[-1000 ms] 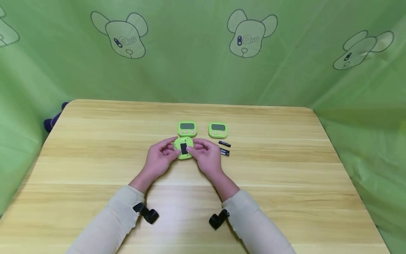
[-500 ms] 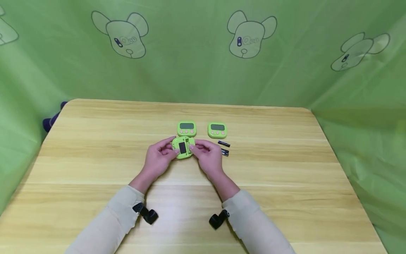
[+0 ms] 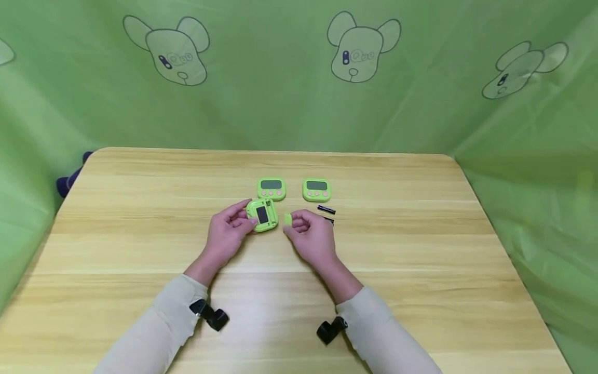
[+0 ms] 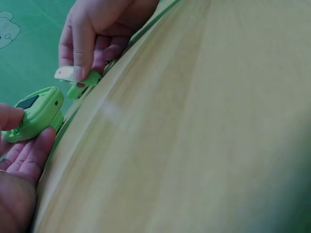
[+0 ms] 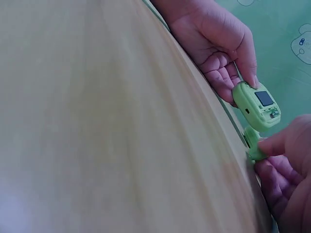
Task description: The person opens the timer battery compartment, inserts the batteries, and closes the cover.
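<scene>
My left hand [image 3: 225, 228] holds a green digital timer [image 3: 255, 211], its back turned up with a dark rectangle in the middle. An uncovered battery slot [image 5: 274, 113] shows at the timer's edge in the right wrist view. Between thumb and fingers, my right hand [image 3: 312, 236] pinches a small green battery cover [image 3: 287, 219], apart from the timer and to its right. Beyond the hands lie two more green timers, the left one [image 3: 271, 188] and the right one [image 3: 316, 190], screens up. A black battery [image 3: 326, 210] lies just beyond my right hand.
Another black battery [image 3: 329, 221] is partly hidden behind the right hand. The wooden table [image 3: 411, 249] reaches out on both sides of the arms. A green curtain [image 3: 271, 104] with printed bear heads hangs behind it. Each sleeve carries a black wrist camera.
The battery cover has slid off the timer's right side and come away in my right hand, which moved right. My left hand has shifted slightly left with the timer.
</scene>
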`<state>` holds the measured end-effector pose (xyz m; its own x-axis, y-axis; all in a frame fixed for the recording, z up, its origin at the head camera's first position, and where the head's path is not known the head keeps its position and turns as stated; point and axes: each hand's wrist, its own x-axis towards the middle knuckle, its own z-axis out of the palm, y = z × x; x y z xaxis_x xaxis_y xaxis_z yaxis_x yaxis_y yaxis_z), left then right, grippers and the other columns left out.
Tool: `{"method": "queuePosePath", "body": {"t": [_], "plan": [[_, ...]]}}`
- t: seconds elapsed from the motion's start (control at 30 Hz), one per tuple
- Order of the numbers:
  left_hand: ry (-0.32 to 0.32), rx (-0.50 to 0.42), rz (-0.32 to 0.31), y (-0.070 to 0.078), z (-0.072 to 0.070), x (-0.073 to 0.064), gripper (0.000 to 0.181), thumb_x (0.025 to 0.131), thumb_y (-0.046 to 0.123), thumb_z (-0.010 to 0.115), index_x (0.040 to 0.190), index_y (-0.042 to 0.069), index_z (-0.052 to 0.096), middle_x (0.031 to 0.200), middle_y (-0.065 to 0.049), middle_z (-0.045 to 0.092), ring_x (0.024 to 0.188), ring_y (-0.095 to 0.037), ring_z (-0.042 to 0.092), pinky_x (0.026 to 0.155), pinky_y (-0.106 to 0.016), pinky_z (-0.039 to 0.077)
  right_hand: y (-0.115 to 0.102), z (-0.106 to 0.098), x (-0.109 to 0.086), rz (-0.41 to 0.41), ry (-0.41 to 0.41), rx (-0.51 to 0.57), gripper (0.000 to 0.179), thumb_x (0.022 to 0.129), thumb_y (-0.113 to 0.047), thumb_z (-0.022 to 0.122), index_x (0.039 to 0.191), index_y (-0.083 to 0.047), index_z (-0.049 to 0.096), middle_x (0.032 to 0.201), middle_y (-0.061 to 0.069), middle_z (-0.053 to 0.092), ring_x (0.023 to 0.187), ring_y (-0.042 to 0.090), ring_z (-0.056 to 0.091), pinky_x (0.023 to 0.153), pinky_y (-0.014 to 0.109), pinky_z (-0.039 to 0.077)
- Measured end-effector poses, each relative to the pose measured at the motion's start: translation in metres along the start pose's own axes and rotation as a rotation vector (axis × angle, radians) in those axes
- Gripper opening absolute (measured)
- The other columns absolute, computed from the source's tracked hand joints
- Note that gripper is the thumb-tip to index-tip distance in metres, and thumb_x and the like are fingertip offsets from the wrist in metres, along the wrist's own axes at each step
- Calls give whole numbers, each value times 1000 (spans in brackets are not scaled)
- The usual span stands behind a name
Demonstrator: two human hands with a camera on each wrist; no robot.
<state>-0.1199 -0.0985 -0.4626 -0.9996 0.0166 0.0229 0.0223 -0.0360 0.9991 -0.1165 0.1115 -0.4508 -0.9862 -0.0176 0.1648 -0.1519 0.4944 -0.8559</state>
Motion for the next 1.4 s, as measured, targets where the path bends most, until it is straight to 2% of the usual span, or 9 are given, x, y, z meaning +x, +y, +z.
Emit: {"method": "queuePosePath", "body": {"t": [0.13,0.4,0.5,0.63,0.9,1.1,1.2,1.27,1.4], "plan": [[4,17,3,0,-1,0,49,86,-10,70,134,-3,59,96,-23,64,74,-15,67,71,-35,61,3,-4,0,-61,1,-111,29,77,-5,87,102,1,75,82,4,69,67,11,60,62,25,55],[-20,0,8,-1,-1,1,49,88,-9,69,135,-3,58,98,-25,65,75,-16,68,72,-36,61,10,-25,-3,-131,119,-82,24,76,-6,87,96,-1,76,85,8,69,62,14,58,57,29,53],[-23,-1,18,-1,-2,1,49,88,-9,69,135,-3,58,99,-25,66,77,-16,69,71,-36,61,15,-39,-4,-117,162,-150,23,74,-8,88,93,-3,76,82,7,68,61,15,55,54,29,50],[-25,-5,27,-2,-2,2,49,87,-10,69,135,-4,58,99,-25,67,78,-17,70,71,-35,61,21,-52,-5,-46,176,-238,22,73,-13,89,91,-6,77,78,5,65,60,16,52,52,31,45],[-26,-34,26,-2,0,1,49,87,-10,69,135,-4,58,97,-25,66,75,-17,69,70,-36,61,27,-61,-7,14,110,-367,17,77,-19,86,87,-9,76,77,3,62,67,20,54,61,36,43],[-26,-42,34,-3,0,1,49,87,-11,69,134,-4,58,96,-25,66,74,-16,69,69,-35,61,22,-60,-10,14,-24,-430,11,88,-23,78,87,-14,73,85,4,56,73,21,50,60,36,42],[-29,-43,36,-3,0,2,49,87,-11,69,134,-5,58,96,-25,65,75,-16,69,69,-35,61,18,-59,-11,-9,-77,-406,11,95,-24,72,94,-13,69,89,4,55,74,21,49,60,36,42],[-31,-41,36,-2,0,2,49,87,-11,69,134,-5,58,96,-25,65,75,-16,69,69,-35,61,15,-56,-10,-31,-84,-341,11,97,-22,69,97,-11,67,87,4,56,72,20,50,60,34,44],[-30,-27,39,-1,0,2,48,87,-11,69,134,-5,59,96,-25,65,75,-15,68,69,-35,61,8,-46,-8,-60,-27,-81,9,93,-14,74,95,-8,67,81,3,62,70,18,54,60,27,49]]}}
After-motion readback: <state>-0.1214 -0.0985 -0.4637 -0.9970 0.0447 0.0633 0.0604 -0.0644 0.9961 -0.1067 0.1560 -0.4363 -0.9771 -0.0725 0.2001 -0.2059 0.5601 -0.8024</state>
